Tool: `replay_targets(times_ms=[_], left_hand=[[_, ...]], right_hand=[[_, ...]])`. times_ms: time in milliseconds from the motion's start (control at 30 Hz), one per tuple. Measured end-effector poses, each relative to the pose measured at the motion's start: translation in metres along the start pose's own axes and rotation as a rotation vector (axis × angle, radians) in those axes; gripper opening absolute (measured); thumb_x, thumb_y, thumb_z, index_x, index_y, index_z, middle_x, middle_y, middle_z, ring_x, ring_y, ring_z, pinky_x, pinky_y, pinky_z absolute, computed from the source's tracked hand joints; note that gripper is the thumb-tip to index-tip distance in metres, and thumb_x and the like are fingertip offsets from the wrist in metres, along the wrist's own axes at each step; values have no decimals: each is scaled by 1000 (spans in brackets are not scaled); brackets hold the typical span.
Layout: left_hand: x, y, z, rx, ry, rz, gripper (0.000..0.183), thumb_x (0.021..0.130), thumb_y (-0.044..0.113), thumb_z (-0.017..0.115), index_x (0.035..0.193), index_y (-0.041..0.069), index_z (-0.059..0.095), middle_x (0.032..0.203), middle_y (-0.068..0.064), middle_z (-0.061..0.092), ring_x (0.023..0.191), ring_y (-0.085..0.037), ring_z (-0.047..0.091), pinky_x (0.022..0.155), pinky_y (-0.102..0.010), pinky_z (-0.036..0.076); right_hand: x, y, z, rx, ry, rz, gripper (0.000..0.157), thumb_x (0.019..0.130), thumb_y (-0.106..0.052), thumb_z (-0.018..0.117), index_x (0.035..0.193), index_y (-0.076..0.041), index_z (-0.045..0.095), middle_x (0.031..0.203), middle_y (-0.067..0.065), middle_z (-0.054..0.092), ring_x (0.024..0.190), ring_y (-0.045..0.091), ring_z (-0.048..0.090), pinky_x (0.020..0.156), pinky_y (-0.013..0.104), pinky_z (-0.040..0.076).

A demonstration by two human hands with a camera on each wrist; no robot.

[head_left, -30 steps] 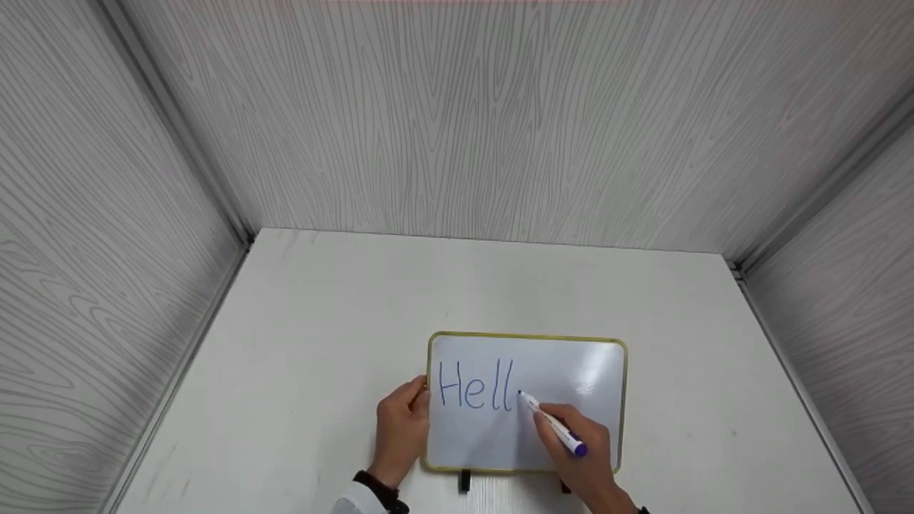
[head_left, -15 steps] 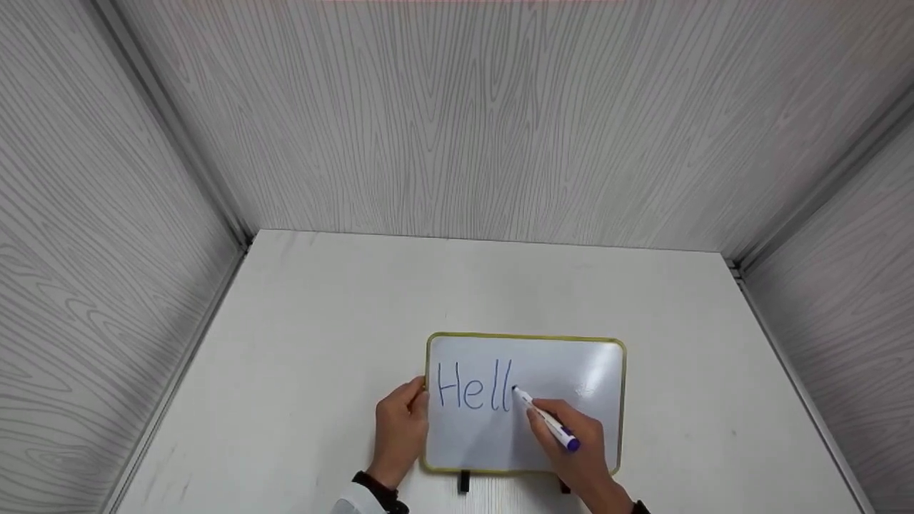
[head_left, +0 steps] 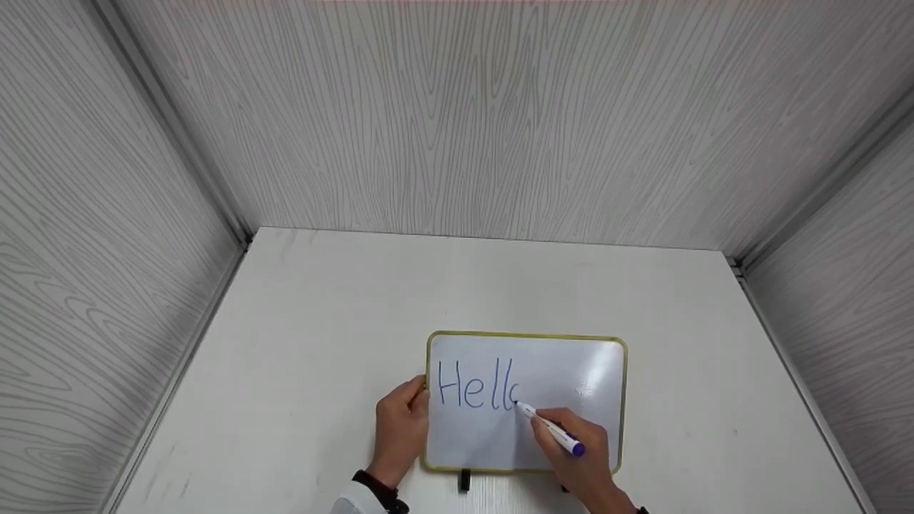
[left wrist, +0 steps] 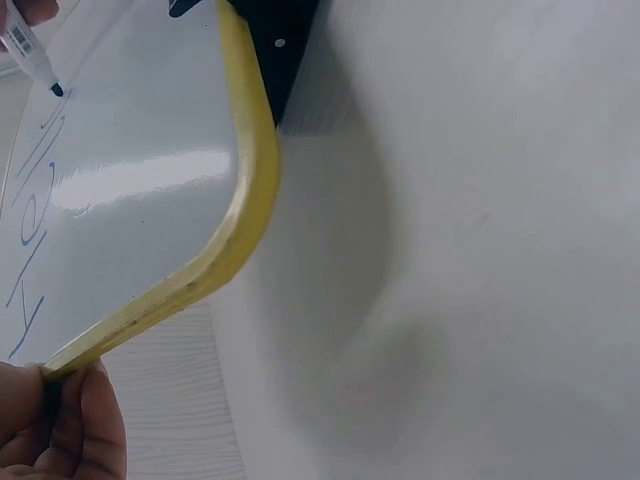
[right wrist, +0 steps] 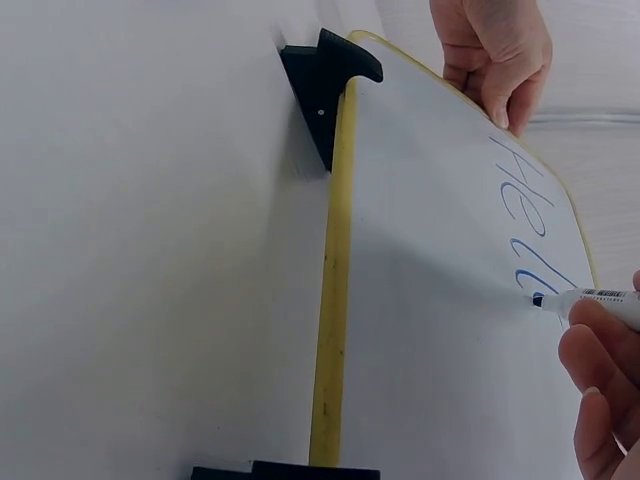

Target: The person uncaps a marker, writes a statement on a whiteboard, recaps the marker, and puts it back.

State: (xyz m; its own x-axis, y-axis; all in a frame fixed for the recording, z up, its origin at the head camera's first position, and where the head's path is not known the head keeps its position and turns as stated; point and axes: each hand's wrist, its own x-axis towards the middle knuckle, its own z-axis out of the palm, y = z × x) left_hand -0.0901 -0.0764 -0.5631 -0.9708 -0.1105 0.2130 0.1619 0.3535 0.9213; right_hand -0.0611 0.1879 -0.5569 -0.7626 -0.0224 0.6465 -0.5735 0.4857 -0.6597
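Observation:
A small whiteboard with a yellow frame stands tilted on black feet near the front of the table. Blue handwriting on it reads "Hell" plus a partly drawn round letter. My left hand grips the board's left edge between thumb and fingers, as the left wrist view also shows. In my right hand a white marker with a purple-blue end is pinched. Its dark tip meets the board at the round letter. The right hand covers part of the board's lower right.
Black stand feet hold the board's lower edge; one shows large in the right wrist view as a black bracket. The white table is bounded by grey wood-grain panels at the back and both sides.
The marker tip moved slightly left, then down, leaving a curved blue stroke after the second "l". My left hand keeps its grip on the board's edge.

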Motion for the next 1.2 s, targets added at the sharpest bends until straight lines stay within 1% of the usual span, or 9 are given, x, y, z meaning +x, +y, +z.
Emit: replay_targets(times_ms=[233,433,567,700,833,933,1067,1200], left_hand=[[1,-1,1,-3,4,-13,26,98,-10,63,122,-8,72,102,-12,74,88,-18,66,74,-28,55],[2,0,0,-9,-1,-29,27,98,-11,63,124,-10,71,103,-13,73,89,-19,66,75,-29,55],[2,1,0,-18,4,-29,27,97,-11,62,123,-9,71,103,-13,73,90,-19,67,76,-29,55],[1,1,-1,-19,-6,-49,27,98,-10,61,124,-7,71,105,-12,74,91,-18,67,77,-29,56],[0,0,0,-17,-3,-52,27,98,-11,62,123,-8,72,104,-12,74,91,-18,67,77,-30,56],[0,0,0,-14,1,-41,27,98,-11,62,122,-8,72,103,-12,74,90,-18,67,77,-29,55],[1,1,0,-21,-5,-38,27,98,-10,62,123,-9,71,104,-13,74,90,-18,67,77,-29,55],[1,3,-1,-21,-11,-34,28,97,-11,62,124,-11,70,105,-15,73,91,-19,67,77,-29,56]], right_hand=[[7,2,-3,-49,30,-27,32,68,20,82,89,-3,77,77,7,75,61,8,64,56,17,50],[14,5,-3,-82,20,-63,31,71,14,84,95,-5,78,81,7,76,64,9,67,59,17,53],[16,5,-2,-62,4,-70,31,72,14,83,96,-4,77,82,9,76,65,9,66,59,18,53],[11,5,-4,-28,23,-66,33,68,20,82,91,-3,76,78,7,75,61,7,62,55,17,50],[5,7,-10,-45,45,-79,32,65,21,82,86,-3,76,74,5,73,58,5,58,52,17,48],[4,9,-17,-46,52,-61,31,67,19,82,87,-4,77,76,3,75,59,4,60,53,17,49],[7,10,-25,-20,50,-47,30,71,18,82,90,-4,78,79,2,76,62,5,63,55,18,50],[10,13,-27,-12,49,-56,28,73,17,81,91,-4,78,80,2,76,63,5,64,56,18,51]])
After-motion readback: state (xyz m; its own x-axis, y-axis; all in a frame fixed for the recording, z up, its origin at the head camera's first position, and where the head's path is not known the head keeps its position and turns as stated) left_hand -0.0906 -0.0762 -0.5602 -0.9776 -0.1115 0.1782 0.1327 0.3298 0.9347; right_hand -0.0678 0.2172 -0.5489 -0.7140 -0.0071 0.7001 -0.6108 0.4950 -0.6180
